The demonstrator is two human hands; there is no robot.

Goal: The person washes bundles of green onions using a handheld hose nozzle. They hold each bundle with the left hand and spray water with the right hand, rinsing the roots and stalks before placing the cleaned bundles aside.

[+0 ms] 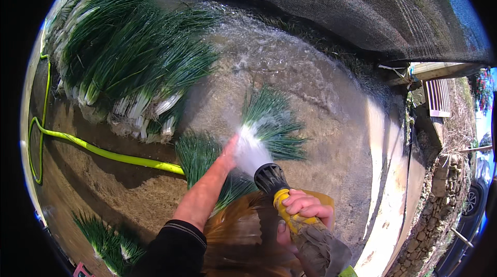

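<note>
My right hand (304, 209) grips a hose nozzle (271, 178) with a black head and a yellow body. Grey wrapping covers the lower part of the nozzle. A wide white water spray (252, 152) leaves it, directed up and to the left. My left hand (230, 154) is at the pale end of a bunch of spring onions (273, 121), holding it in the spray, which hides most of the fingers. Long green leaves fan away from that hand. Beside and under my left forearm lie more spring onions (198, 152).
A large pile of spring onions (136, 48) lies on the wet concrete floor (330, 183) at upper left. Below it runs a yellow-green hose (108, 154). Smaller bunches (110, 244) lie at lower left. Dark shade netting (310, 1) hangs along the far side, near a stone wall (431, 215).
</note>
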